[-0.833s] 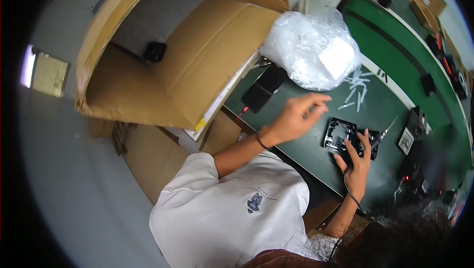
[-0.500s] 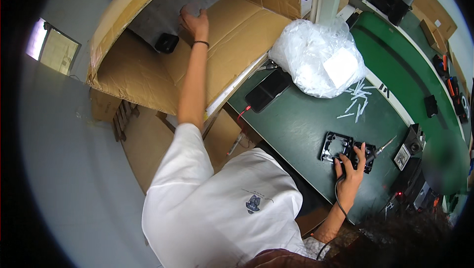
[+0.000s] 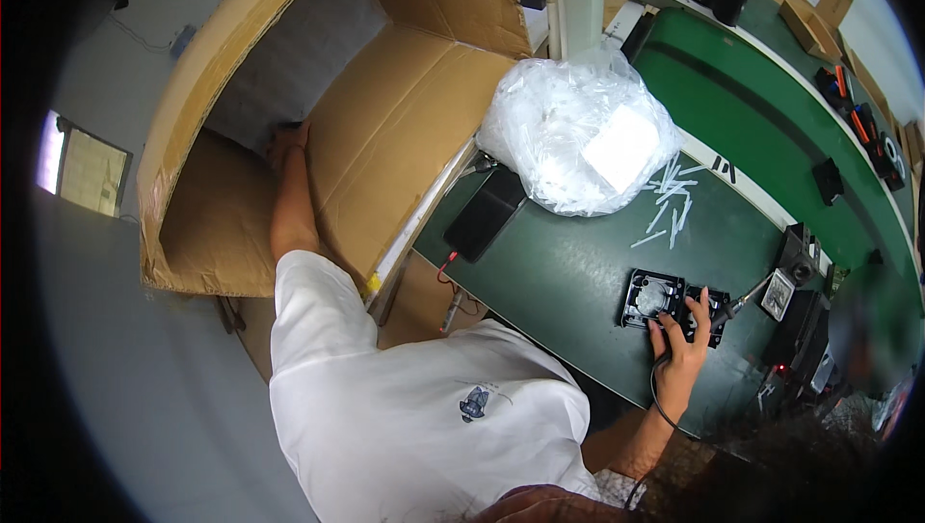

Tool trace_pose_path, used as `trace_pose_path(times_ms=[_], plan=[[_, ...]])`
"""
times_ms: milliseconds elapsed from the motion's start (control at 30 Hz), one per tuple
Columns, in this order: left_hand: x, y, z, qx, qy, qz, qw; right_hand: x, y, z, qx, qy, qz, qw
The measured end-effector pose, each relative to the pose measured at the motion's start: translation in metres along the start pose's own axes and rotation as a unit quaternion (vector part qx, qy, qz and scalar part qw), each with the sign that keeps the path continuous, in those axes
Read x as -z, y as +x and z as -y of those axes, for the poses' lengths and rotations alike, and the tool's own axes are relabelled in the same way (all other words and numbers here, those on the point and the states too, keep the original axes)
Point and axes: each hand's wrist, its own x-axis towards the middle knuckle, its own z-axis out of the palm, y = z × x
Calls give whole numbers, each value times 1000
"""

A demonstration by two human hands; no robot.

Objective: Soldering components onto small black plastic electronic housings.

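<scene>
My left hand [image 3: 287, 142] is deep inside the large open cardboard box [image 3: 405, 99], at a small black object [image 3: 289, 126] that it partly covers; its fingers are too shaded to read. My right hand [image 3: 682, 349] grips a soldering iron [image 3: 732, 309] with a black cable, its metal tip pointing up to the right. These fingers lie over two black plastic housings [image 3: 644, 296] on the green worktop [image 3: 540, 301]. Thin clear sticks [image 3: 674, 205] are scattered above the housings.
A large clear bag of white items [image 3: 540, 128] lies beside the box. A black phone [image 3: 482, 214] with a red cable is below it. A metal stand [image 3: 779, 296] and dark devices crowd the right side. Tools [image 3: 862, 128] line the far shelf.
My left hand has moved from above the worktop into the box, then downward onto the black object there. My right hand stays at the housings. The view has shifted slightly.
</scene>
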Motion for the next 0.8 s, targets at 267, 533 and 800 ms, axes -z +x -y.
trace_pose_path(times_ms=[267, 533, 800], plan=[[36, -50, -9, -45, -112, -7, 993, -1, 0, -9, 13, 28, 4, 999], [178, -457, -60, -488, -350, 85, 795, 0, -1, -10, 29, 29, -7, 999], [127, -576, -64, -581, -367, 422, 591, 2, -25, -3, 1, 18, -49, 999]])
